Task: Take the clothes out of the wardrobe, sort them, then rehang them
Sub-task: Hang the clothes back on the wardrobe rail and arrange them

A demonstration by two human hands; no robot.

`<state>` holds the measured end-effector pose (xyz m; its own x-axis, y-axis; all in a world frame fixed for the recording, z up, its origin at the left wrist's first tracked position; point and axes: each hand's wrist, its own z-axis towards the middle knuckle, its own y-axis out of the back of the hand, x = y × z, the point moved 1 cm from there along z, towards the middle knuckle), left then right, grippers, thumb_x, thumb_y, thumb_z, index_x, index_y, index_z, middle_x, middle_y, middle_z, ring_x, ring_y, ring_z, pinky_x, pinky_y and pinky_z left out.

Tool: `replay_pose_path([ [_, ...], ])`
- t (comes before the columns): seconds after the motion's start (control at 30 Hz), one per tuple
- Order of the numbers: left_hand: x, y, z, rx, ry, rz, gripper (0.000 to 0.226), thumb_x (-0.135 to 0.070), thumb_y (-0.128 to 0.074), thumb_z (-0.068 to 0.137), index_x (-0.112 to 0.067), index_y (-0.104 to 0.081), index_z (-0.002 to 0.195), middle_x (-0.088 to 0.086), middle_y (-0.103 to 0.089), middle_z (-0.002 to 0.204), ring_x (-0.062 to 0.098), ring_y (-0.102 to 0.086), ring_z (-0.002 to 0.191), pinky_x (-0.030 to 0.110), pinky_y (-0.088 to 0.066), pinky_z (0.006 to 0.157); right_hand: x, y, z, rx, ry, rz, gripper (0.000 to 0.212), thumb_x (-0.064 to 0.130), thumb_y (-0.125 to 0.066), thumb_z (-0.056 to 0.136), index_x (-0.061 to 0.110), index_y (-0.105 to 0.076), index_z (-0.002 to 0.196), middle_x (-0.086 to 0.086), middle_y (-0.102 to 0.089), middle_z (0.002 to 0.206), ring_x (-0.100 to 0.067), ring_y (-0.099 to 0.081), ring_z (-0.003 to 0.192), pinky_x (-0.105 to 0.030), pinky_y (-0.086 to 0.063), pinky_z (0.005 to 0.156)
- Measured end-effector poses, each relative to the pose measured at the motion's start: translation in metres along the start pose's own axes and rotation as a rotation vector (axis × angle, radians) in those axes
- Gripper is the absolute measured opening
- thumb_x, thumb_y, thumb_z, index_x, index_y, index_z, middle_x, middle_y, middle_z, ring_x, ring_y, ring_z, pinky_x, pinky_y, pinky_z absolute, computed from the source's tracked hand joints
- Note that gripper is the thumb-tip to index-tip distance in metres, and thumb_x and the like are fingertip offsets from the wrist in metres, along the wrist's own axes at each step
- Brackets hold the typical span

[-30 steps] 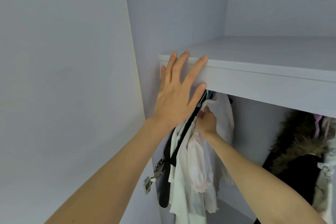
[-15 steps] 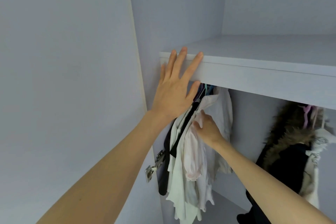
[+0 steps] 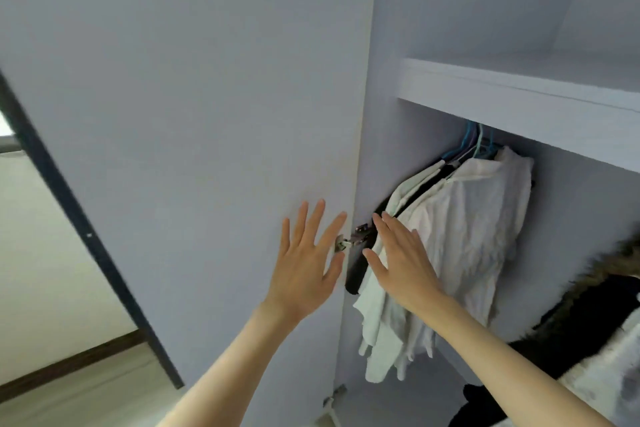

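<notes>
A bunch of white and cream clothes (image 3: pixel 460 239) with one black garment hangs on blue hangers (image 3: pixel 472 142) under the wardrobe shelf (image 3: pixel 519 104), pushed to the left wall. My left hand (image 3: pixel 304 263) is spread flat, fingers straight, in front of the open door's edge. My right hand (image 3: pixel 398 260) is also flat with straight fingers, lying against the left side of the white clothes. Neither hand holds anything. A black coat with a fur trim (image 3: pixel 595 298) hangs at the right edge.
The open wardrobe door (image 3: pixel 194 156) fills the left half of the view, with a metal hinge (image 3: pixel 353 239) between my hands. A dark door frame (image 3: pixel 83 239) and pale floor (image 3: pixel 86 388) show at the far left. More dark clothing (image 3: pixel 485 406) lies at the bottom right.
My left hand left the shelf edge and dropped down beside the door hinge. My right hand let go of the white garment and opened flat. The view swung left and down.
</notes>
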<state>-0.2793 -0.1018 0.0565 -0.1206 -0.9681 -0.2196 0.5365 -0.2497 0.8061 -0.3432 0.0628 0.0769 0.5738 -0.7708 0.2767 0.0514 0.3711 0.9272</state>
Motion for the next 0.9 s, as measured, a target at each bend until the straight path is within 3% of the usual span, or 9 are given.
replay_pose_path([
  [0.13,0.034,0.026,-0.085,0.049,0.214,0.091,0.056,-0.046,-0.022,0.094,-0.036,-0.007,0.147,-0.001,0.002,0.156,0.02,0.017,0.142,0.045,0.006,0.114,0.057,-0.03,-0.021,0.09,0.17,0.046,0.06,0.042,-0.028,0.099,0.023,-0.002,0.149,0.003,-0.001,0.157,-0.012,0.001,0.144,-0.035,0.002,0.117],
  [0.23,0.06,0.059,-0.149,0.035,0.386,0.198,0.056,-0.045,-0.026,0.093,-0.034,-0.014,0.146,0.005,-0.012,0.156,0.027,0.005,0.144,0.048,-0.001,0.111,0.113,-0.053,-0.033,0.16,0.314,0.049,0.06,0.042,-0.025,0.099,0.024,0.004,0.148,0.004,0.005,0.157,-0.011,0.005,0.144,-0.035,0.007,0.117],
  [0.3,0.076,0.083,-0.194,0.025,0.498,0.27,0.056,-0.043,-0.031,0.09,-0.03,-0.023,0.144,0.009,-0.023,0.153,0.03,-0.004,0.142,0.051,-0.01,0.108,0.154,-0.07,-0.043,0.174,0.419,0.093,0.059,0.043,-0.027,0.099,0.022,-0.002,0.149,0.003,-0.001,0.157,-0.011,0.001,0.144,-0.033,0.008,0.115],
  [0.43,0.104,0.141,-0.29,0.0,0.72,0.375,0.057,-0.04,-0.037,0.085,-0.027,-0.035,0.14,0.011,-0.039,0.145,0.031,-0.018,0.136,0.057,-0.024,0.101,0.253,-0.106,-0.075,0.197,0.673,0.173,0.06,0.037,-0.049,0.084,0.008,-0.044,0.136,-0.012,-0.047,0.139,-0.029,-0.046,0.128,-0.045,-0.023,0.104],
  [0.57,0.12,0.204,-0.398,-0.01,0.929,0.49,0.055,-0.04,-0.037,0.083,-0.026,-0.038,0.136,0.013,-0.046,0.14,0.034,-0.027,0.134,0.06,-0.032,0.097,0.368,-0.134,-0.129,0.205,0.894,0.221,0.058,0.033,-0.058,0.076,0.005,-0.053,0.127,-0.014,-0.058,0.127,-0.031,-0.058,0.115,-0.052,-0.039,0.093],
  [0.67,0.123,0.25,-0.484,-0.053,1.11,0.531,0.054,-0.039,-0.037,0.083,-0.027,-0.038,0.136,0.013,-0.044,0.141,0.032,-0.023,0.134,0.058,-0.029,0.099,0.449,-0.151,-0.182,0.24,1.058,0.233,0.055,0.036,-0.051,0.081,0.009,-0.05,0.129,-0.012,-0.057,0.128,-0.029,-0.056,0.117,-0.05,-0.04,0.095],
  [0.77,0.118,0.285,-0.567,-0.077,1.293,0.574,0.054,-0.04,-0.034,0.086,-0.029,-0.032,0.139,0.012,-0.037,0.146,0.028,-0.011,0.137,0.054,-0.024,0.103,0.52,-0.166,-0.238,0.296,1.22,0.296,0.054,0.036,-0.048,0.087,0.013,-0.043,0.135,-0.008,-0.051,0.136,-0.027,-0.048,0.126,-0.048,-0.028,0.103],
  [0.83,0.107,0.3,-0.609,-0.103,1.394,0.596,0.057,-0.045,-0.025,0.087,-0.032,-0.026,0.143,0.008,-0.022,0.153,0.021,0.004,0.14,0.05,-0.011,0.109,0.554,-0.177,-0.267,0.323,1.3,0.344,0.056,0.033,-0.054,0.089,0.013,-0.039,0.139,-0.008,-0.043,0.142,-0.027,-0.038,0.133,-0.047,-0.02,0.108],
  [0.9,0.088,0.315,-0.655,-0.161,1.483,0.624,0.066,-0.053,-0.007,0.083,-0.038,-0.011,0.147,-0.001,0.004,0.155,0.013,0.026,0.136,0.041,0.011,0.111,0.592,-0.184,-0.305,0.358,1.419,0.358,0.058,0.033,-0.056,0.09,0.014,-0.036,0.141,-0.008,-0.039,0.146,-0.028,-0.033,0.137,-0.047,-0.016,0.111],
])
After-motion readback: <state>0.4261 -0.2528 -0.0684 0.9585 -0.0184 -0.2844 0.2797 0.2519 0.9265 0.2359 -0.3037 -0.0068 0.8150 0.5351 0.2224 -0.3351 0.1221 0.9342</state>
